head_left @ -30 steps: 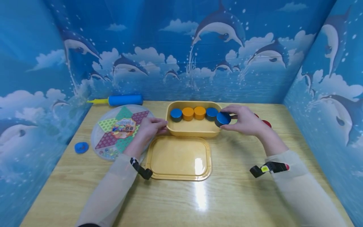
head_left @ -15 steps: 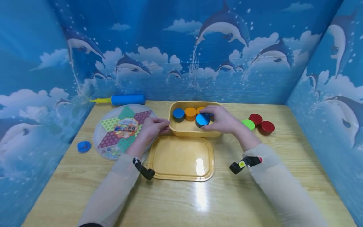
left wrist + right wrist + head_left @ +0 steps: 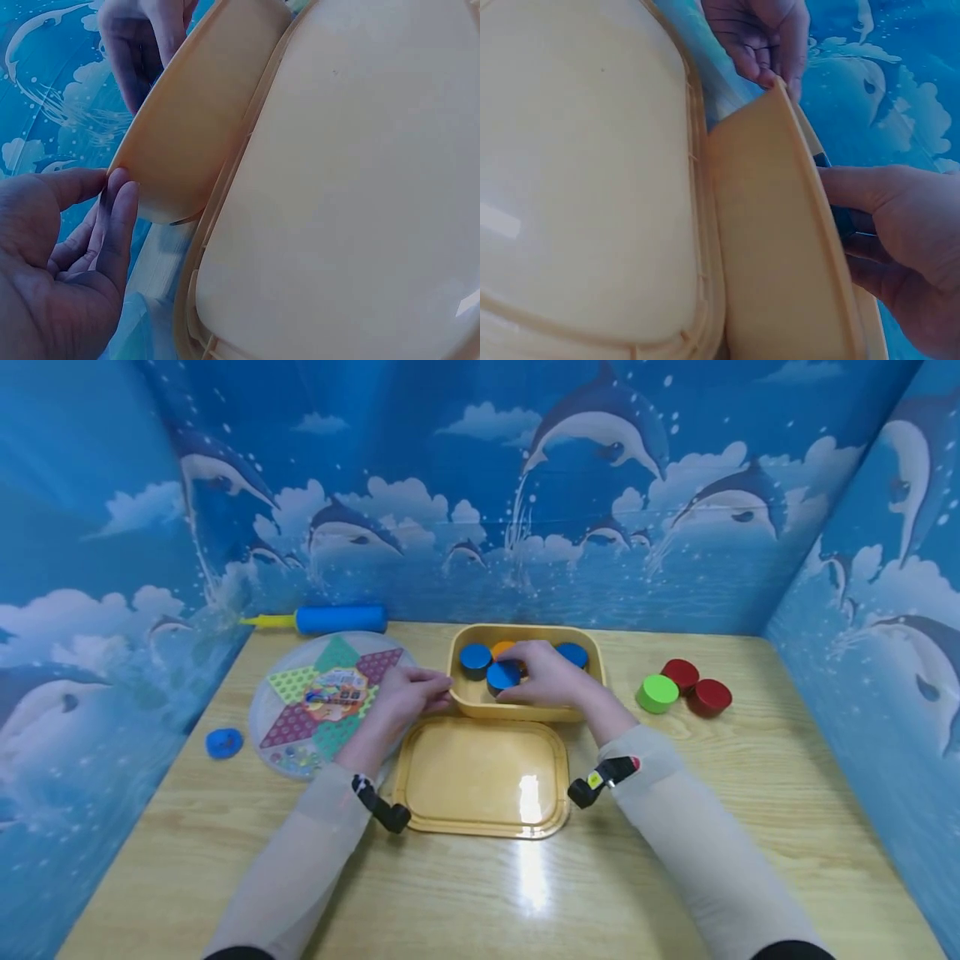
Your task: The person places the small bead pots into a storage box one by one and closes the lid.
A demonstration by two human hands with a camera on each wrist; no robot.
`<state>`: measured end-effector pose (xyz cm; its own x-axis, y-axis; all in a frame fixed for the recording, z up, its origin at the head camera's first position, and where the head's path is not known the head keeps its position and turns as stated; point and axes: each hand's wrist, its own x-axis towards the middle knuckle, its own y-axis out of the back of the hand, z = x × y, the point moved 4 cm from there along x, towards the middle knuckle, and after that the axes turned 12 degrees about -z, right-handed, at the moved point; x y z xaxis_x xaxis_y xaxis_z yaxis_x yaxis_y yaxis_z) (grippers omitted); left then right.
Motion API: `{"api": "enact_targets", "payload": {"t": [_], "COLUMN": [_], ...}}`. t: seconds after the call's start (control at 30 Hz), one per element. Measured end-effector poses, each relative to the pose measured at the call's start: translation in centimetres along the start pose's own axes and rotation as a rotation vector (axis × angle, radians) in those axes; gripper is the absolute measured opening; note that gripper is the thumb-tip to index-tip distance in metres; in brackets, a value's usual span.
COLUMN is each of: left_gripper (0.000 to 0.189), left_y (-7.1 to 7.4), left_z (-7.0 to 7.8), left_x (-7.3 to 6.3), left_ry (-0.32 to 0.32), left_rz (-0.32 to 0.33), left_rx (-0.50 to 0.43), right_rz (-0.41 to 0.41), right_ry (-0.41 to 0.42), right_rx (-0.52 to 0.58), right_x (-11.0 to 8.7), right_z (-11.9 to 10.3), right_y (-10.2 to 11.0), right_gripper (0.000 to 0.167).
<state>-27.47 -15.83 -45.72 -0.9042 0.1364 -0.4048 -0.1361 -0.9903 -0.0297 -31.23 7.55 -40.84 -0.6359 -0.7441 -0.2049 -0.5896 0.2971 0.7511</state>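
My left hand [image 3: 408,695] pinches the left rim of a pale yellow plastic box [image 3: 517,712]. In the left wrist view its thumb and fingertips meet at the box's rim [image 3: 124,161]. My right hand [image 3: 551,672] reaches into the box from the right and holds a blue-topped round block [image 3: 503,677] low near the front left. Behind it stand another blue block [image 3: 476,659] and a partly covered orange block [image 3: 501,648]. A further blue block [image 3: 572,653] is at the right end. My right hand hides the middle of the row.
The yellow lid [image 3: 480,777] lies flat in front of the box. At left are a round star-patterned game board [image 3: 330,697], a small blue object [image 3: 223,742] and a blue hand pump [image 3: 341,619]. At right stand a green block [image 3: 657,692] and two red blocks [image 3: 708,697].
My right hand has carried the blue block leftward from the box's right edge to the front left inside it. The left hand stays at the rim.
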Motion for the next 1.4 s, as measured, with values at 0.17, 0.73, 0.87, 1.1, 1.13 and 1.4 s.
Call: {"api": "enact_targets", "payload": {"t": [0.17,0.73,0.87,1.1,1.13,1.4], "left_gripper": [0.025,0.025,0.025,0.025,0.024,0.024], "left_y": [0.0,0.0,-0.1,0.0,-0.1,0.0], "left_z": [0.1,0.0,0.1,0.0,0.0,-0.1], "left_x": [0.1,0.2,0.2,0.2,0.1,-0.1], "left_ry": [0.011,0.021,0.022,0.01,0.009,0.014], "left_rz": [0.011,0.011,0.016,0.011,0.01,0.012], "left_rx": [0.014,0.035,0.037,0.034,0.037,0.037], "right_rz": [-0.033,0.018,0.034,0.02,0.02,0.021], "right_ry": [-0.021,-0.08,-0.089,-0.096,-0.098,-0.076], "right_rx": [-0.024,0.034,0.053,0.112,0.117,0.129], "right_x": [1.4,2.5,2.6,3.0,3.0,3.6], "right_z": [0.0,0.4,0.3,-0.1,-0.1,-0.6], "right_y": [-0.7,-1.9,-1.9,-2.2,-2.2,-2.5], "right_gripper": [0.06,0.062,0.059,0.055,0.055,0.054]}}
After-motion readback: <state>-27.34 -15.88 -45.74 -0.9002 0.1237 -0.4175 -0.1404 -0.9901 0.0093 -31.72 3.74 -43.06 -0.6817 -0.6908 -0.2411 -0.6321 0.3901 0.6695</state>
